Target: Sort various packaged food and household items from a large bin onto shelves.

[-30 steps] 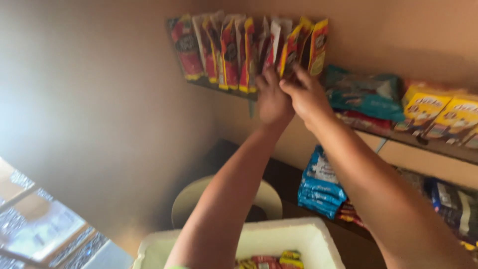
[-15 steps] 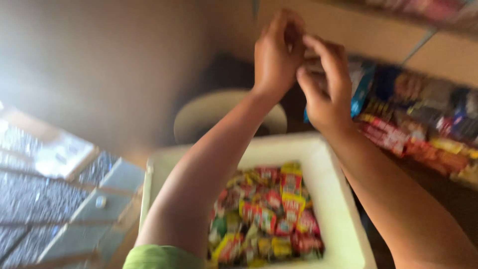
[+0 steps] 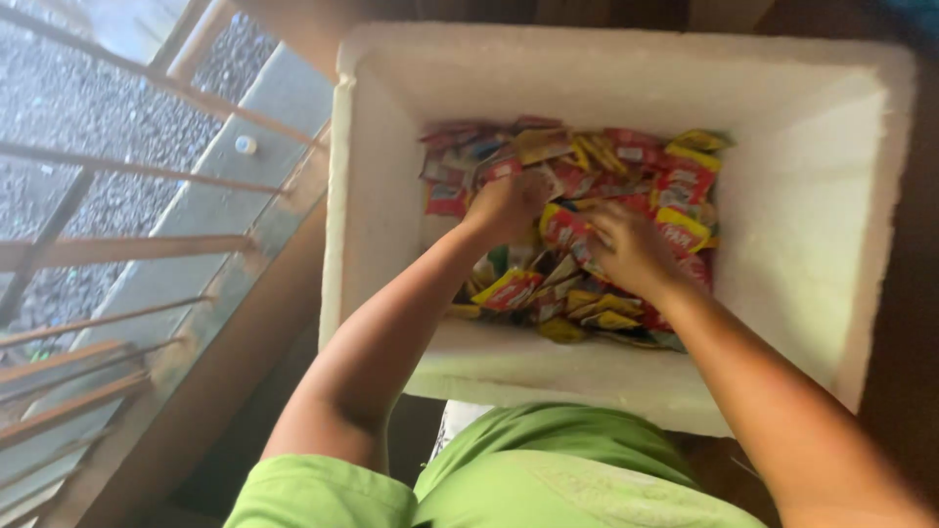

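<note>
A white foam box (image 3: 841, 196) sits below me, its bottom covered with several small red and yellow snack packets (image 3: 675, 176). Both my arms reach down into it. My left hand (image 3: 504, 205) is curled with its fingers closed into the packets at the middle of the pile. Just to its right, my right hand (image 3: 631, 252) has its fingers closed around a red and yellow packet (image 3: 565, 230). The packets under both hands are hidden.
Wooden railing bars (image 3: 127, 244) and a grey ledge (image 3: 215, 196) run along the left, with gravel ground (image 3: 68, 108) beyond. My green clothing (image 3: 548, 479) fills the bottom edge. Dark floor lies to the right of the box.
My hands left the packets hanging on the shelf and dropped into the foam box. The view tilted down from the shelves onto the box.
</note>
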